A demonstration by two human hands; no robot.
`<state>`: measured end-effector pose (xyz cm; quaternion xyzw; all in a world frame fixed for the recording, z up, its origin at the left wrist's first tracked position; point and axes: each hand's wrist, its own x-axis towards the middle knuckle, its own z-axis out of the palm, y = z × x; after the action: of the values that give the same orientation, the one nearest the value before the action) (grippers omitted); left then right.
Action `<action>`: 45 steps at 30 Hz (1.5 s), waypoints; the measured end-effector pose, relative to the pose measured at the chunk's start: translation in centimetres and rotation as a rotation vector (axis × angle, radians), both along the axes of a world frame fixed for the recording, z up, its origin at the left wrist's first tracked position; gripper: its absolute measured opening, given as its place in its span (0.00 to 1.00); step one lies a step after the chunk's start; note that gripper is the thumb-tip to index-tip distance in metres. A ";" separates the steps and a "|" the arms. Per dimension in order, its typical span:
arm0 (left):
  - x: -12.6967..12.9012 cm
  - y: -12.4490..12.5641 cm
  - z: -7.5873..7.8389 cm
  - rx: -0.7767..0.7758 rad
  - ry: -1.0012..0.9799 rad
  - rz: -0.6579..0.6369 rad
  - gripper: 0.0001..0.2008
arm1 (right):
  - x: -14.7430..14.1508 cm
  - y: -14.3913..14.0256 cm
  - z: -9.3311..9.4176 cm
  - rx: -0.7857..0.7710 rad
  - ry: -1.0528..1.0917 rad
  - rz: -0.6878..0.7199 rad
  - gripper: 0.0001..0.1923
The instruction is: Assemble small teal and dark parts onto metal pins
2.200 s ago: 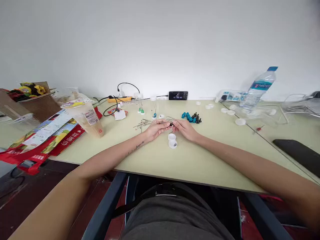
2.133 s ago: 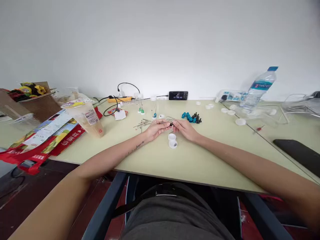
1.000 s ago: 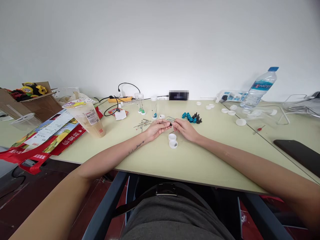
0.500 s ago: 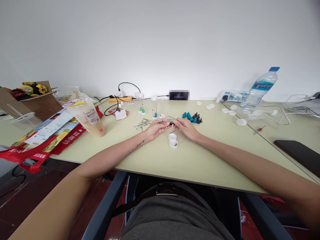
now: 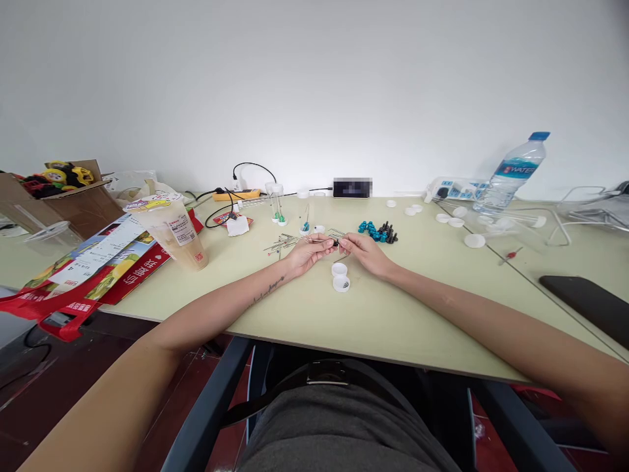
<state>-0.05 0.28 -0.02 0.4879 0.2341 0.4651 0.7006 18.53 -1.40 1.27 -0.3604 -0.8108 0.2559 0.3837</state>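
Note:
My left hand rests on the pale green table and pinches a thin metal pin near its middle. My right hand meets it from the right, its fingertips closed on a small black piece at the pin's end. Just below the two hands sit two small white caps. A loose heap of metal pins lies left of my left hand. A pile of blue and black small pieces lies just beyond my right hand.
A drink cup and a red bag with papers sit at left. Clear tubes, cables, and a phone stand at the back. At right are a water bottle, white caps, and a dark flat phone.
The hands stay together at the same spot, with only small finger movements on the pin and black piece. The view shifted slightly.

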 end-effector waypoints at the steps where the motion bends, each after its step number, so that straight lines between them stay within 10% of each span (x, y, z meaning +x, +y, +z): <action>1: 0.0 0.0 0.0 -0.002 -0.007 0.007 0.07 | 0.0 0.0 0.0 0.013 0.010 -0.013 0.17; 45: 0.1 -0.2 0.2 0.004 -0.016 -0.026 0.07 | -0.1 -0.6 0.3 0.131 -0.070 -0.099 0.17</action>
<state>0.06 0.06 0.16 0.4886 0.2213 0.4602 0.7075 18.39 -1.99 1.62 -0.3829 -0.8199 0.1704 0.3900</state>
